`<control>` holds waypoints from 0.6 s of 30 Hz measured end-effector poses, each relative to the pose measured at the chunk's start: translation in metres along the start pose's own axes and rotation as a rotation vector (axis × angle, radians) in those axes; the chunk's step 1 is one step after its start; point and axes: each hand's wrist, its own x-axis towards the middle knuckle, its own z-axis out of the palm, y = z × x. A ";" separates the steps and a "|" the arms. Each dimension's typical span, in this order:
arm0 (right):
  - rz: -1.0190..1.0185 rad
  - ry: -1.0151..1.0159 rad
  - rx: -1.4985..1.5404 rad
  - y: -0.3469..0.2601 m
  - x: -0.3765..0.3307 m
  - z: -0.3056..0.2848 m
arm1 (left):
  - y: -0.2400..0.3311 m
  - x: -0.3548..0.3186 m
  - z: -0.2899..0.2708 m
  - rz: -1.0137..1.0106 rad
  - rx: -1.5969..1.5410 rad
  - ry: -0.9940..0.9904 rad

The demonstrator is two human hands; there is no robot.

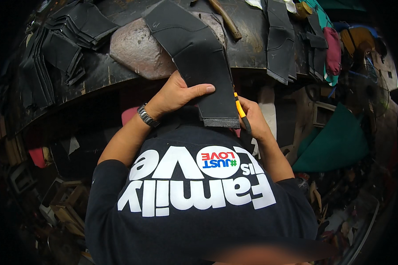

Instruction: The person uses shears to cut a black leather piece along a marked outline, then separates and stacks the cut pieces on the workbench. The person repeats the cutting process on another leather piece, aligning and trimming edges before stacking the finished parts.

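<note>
"Holding what, the left hand [180, 92]?"

"A black panel [202, 59], pinched: thumb flat on top, other fingers underneath, mostly out of sight."

"Where is the panel?"

"Its far part lies across the stone [135, 49]; its near end juts from the stone toward the person, past the edge of the table [250, 56]."

"And the right hand [254, 117]?"

"Near and right of the stone, fingers curled round a yellow-and-black tool [240, 106] at the panel's right edge. How the fingertips sit, I can't tell."

"Around the stone?"

"Left of it, a fanned stack [77, 26] of black pieces. Right of it, a stick [226, 20], then more dark pieces [279, 48], and farther right a pink cloth [332, 51]."
</note>
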 end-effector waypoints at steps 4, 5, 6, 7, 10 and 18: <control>-0.028 0.018 0.043 -0.003 0.000 0.005 | -0.002 -0.002 0.000 -0.018 -0.013 -0.004; -0.059 0.023 0.074 -0.002 -0.002 0.006 | -0.001 -0.002 0.001 -0.003 -0.019 0.003; -0.089 0.028 0.106 0.000 -0.003 0.008 | -0.001 -0.003 0.002 0.012 -0.025 0.009; -0.072 0.019 0.101 0.001 -0.004 0.007 | 0.001 -0.004 0.004 0.036 -0.021 0.014; -0.067 -0.005 0.097 0.007 -0.006 0.004 | 0.009 -0.004 0.003 -0.033 -0.024 0.007; 0.030 -0.045 0.049 0.007 -0.008 0.003 | 0.012 0.008 -0.005 0.027 -0.299 0.170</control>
